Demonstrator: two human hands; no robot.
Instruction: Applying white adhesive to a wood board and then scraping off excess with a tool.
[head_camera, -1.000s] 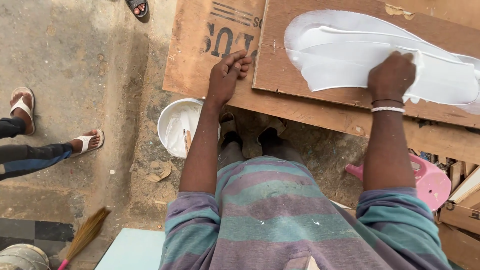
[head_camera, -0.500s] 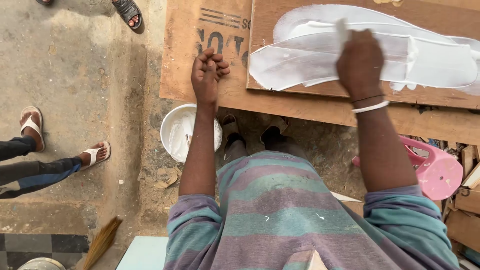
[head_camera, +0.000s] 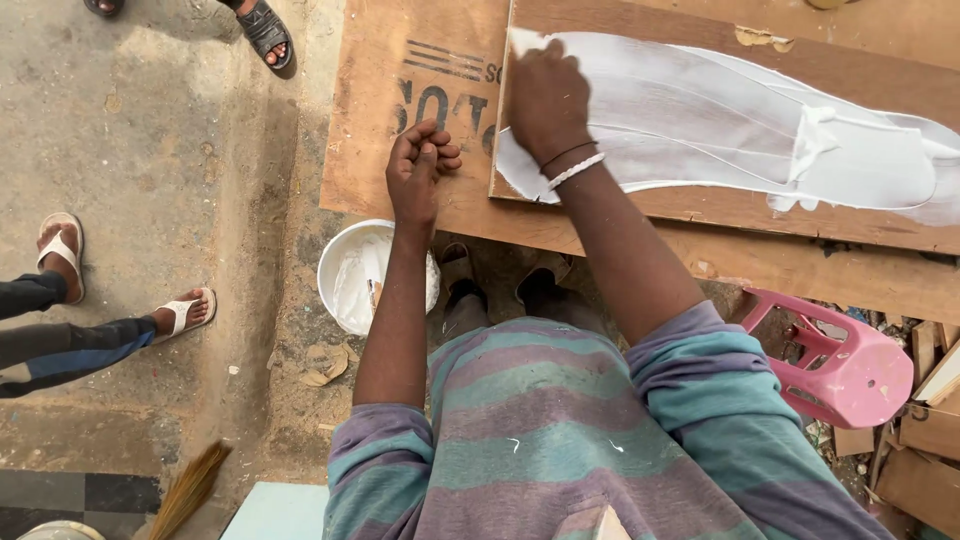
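Note:
My right hand (head_camera: 545, 95) presses on the left end of a brown wooden board (head_camera: 700, 215). It is closed on a small flat spreader (head_camera: 524, 40), white with paste, whose tip shows above the fingers. A wide smear of white paste (head_camera: 720, 130) runs along the board to its right end. My left hand (head_camera: 420, 170) rests with curled fingers on the larger plywood sheet (head_camera: 380, 130) beneath, just left of the board, holding nothing I can see.
A white bucket (head_camera: 350, 270) of paste with a stick stands on the ground below the sheet. A pink plastic stool (head_camera: 850, 370) and wood scraps (head_camera: 930, 420) lie at the right. Other people's sandalled feet (head_camera: 180, 312) are at the left and top; a broom (head_camera: 190, 490) is at the lower left.
My right hand has swept from the right part of the board to its left end, dragging the white paste along. My left hand has stayed on the plywood sheet.

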